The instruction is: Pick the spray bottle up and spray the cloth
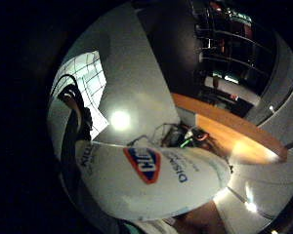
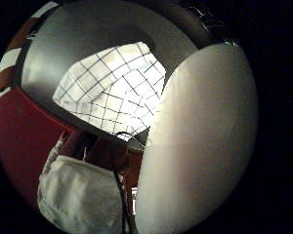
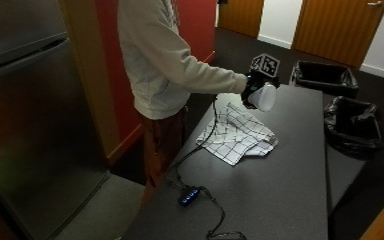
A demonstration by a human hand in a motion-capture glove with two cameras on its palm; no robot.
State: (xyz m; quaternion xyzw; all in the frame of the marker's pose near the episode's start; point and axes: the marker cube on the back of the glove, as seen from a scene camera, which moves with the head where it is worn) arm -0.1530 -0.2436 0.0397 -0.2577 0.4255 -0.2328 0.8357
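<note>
White plastic, smooth and rounded — the spray bottle [image 3: 266, 96] sits gripped in the gloved right hand [image 3: 250, 90], fingers curled round it, raised above the checked cloth [image 3: 237, 132]. That cloth lies rumpled and soft on the dark, matte table [image 3: 292, 190]. Risk, as I judge it: the nozzle's direction isn't visible — a badly aimed squeeze would wet the table instead.

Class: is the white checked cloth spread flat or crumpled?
Crumpled: the white, black-checked cloth lies bunched with folded-over edges on the dark grey table.
</note>
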